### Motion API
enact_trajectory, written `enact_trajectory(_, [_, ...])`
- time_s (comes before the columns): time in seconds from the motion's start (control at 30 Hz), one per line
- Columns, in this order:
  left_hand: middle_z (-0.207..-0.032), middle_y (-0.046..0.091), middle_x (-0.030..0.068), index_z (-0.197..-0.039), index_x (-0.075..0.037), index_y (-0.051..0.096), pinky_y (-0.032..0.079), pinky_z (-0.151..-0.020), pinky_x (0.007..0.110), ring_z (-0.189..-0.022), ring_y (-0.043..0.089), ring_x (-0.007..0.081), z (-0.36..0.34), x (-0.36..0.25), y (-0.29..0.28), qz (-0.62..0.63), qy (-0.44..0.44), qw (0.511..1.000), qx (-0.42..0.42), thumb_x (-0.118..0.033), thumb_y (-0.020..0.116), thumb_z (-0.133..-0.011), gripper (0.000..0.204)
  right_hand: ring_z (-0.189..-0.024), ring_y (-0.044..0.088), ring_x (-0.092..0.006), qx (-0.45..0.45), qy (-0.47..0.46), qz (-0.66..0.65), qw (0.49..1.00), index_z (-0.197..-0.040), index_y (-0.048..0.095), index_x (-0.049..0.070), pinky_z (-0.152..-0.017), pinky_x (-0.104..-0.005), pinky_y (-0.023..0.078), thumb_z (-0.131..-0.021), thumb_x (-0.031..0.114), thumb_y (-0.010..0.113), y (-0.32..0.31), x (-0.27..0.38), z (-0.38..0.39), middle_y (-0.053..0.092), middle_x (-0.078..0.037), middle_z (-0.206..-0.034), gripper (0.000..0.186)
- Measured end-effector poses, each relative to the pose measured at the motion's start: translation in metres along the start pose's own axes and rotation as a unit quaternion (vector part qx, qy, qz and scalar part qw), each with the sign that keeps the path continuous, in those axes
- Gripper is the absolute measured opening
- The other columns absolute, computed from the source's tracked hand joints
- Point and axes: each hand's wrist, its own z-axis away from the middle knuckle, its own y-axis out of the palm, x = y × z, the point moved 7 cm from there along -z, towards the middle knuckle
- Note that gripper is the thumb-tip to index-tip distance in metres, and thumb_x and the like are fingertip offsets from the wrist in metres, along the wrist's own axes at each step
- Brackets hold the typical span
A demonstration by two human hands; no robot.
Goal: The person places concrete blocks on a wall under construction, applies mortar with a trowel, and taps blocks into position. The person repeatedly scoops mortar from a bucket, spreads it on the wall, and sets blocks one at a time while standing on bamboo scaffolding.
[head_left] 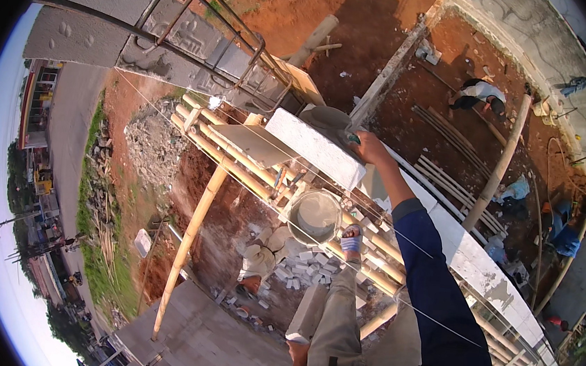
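Observation:
My right hand (pixel 371 150) is closed round the green handle of a trowel (pixel 326 118). Its grey blade lies over the top of the wall, beside a long white block (pixel 313 146). Down at the lower middle, my left hand (pixel 297 355) is at the end of a pale grey block (pixel 308 313), its fingers gripping that end. Between the hands stands a round bucket (pixel 316 216) of wet grey mortar on the bamboo scaffold. Against the bucket's right side is my foot in a striped sandal (pixel 351 244).
Bamboo poles (pixel 238 171) form the scaffold high above ground. A taut string (pixel 448 327) runs along the wall (pixel 484 269). Bent steel bars (pixel 192 56) stick out at upper left. Below are a person in a hat (pixel 258 260), several small blocks (pixel 306 268) and another person (pixel 482 95).

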Motion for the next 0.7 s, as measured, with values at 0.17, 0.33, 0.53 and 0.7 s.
enact_trajectory(0.17, [-0.137,0.063,0.0314,-0.151,0.001,0.035,0.052,-0.109,0.054,-0.13,0.063,0.0478,-0.006,-0.011,-0.004,0.002,0.035,0.999,-0.007,-0.056,0.1,-0.061,0.124,-0.111,0.068,-0.0476,0.0,0.06,0.022,0.998,-0.127,0.067,0.0,-0.096,-0.0516,0.054,-0.097,0.025,0.073,-0.024,-0.01,0.046,0.072,-0.029,-0.114,0.04])
enact_trajectory(0.33, [-0.138,0.063,0.0327,-0.15,0.004,0.035,0.051,-0.11,0.054,-0.13,0.063,0.048,-0.008,-0.021,-0.003,-0.005,0.03,0.999,-0.011,-0.058,0.1,-0.06,0.127,-0.111,0.067,-0.0495,0.005,0.092,0.039,0.995,-0.124,0.067,-0.001,-0.094,-0.0547,0.054,-0.097,0.026,0.071,-0.049,-0.027,0.105,0.071,-0.03,-0.114,0.038])
enact_trajectory(0.53, [-0.137,0.063,0.0342,-0.149,0.003,0.035,0.051,-0.11,0.055,-0.13,0.063,0.0485,0.001,-0.021,-0.004,-0.011,0.028,1.0,-0.007,-0.06,0.099,-0.059,0.127,-0.07,0.067,-0.028,-0.081,0.215,-0.141,0.963,-0.108,0.068,-0.004,-0.068,-0.0424,0.051,-0.099,0.03,0.071,-0.079,-0.018,0.188,0.067,-0.015,-0.074,0.035])
enact_trajectory(0.7, [-0.133,0.064,0.0348,-0.148,0.004,0.036,0.05,-0.11,0.055,-0.127,0.063,0.0517,0.003,-0.016,0.002,-0.035,0.038,0.998,-0.042,-0.057,0.097,-0.062,0.121,-0.056,0.05,-0.0086,-0.065,0.281,-0.268,0.919,-0.099,0.068,0.0,-0.052,-0.0315,0.04,-0.101,0.029,0.07,-0.092,0.032,0.264,0.057,0.0,-0.067,0.03])
